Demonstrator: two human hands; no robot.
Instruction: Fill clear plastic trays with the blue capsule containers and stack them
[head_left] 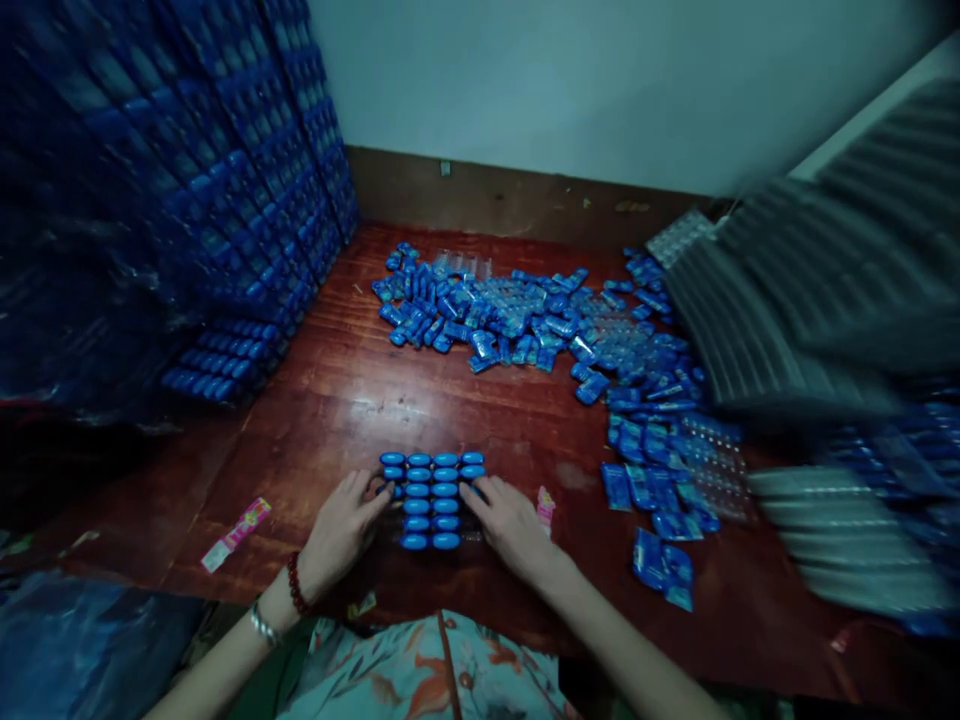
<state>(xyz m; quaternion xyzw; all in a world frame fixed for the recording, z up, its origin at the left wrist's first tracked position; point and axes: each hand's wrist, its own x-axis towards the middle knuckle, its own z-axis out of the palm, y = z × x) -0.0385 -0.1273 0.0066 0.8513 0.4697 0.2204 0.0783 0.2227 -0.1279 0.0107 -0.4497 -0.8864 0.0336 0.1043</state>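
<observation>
Right in front of me is a tray of glossy blue oval pieces (431, 507), set in rows and columns. My left hand (339, 530) grips its left side, thumb over the edge pieces. On the opposite side my right hand (514, 528) has its fingers closed on the right edge. The lower outer columns are partly covered by my hands, and I cannot make out whether every slot there is filled. A pink printed strip (236, 535) lies left of my left hand, and another pink piece (546, 510) is just beyond my right wrist.
Loose blue packets (484, 345) spread across the back and right of the wooden table (330, 400), with clear moulded trays (712, 460) among them. Tall stacks of filled blue trays (225, 230) rise at left. Blurred stacks of clear trays (817, 270) stand at right, before the wall.
</observation>
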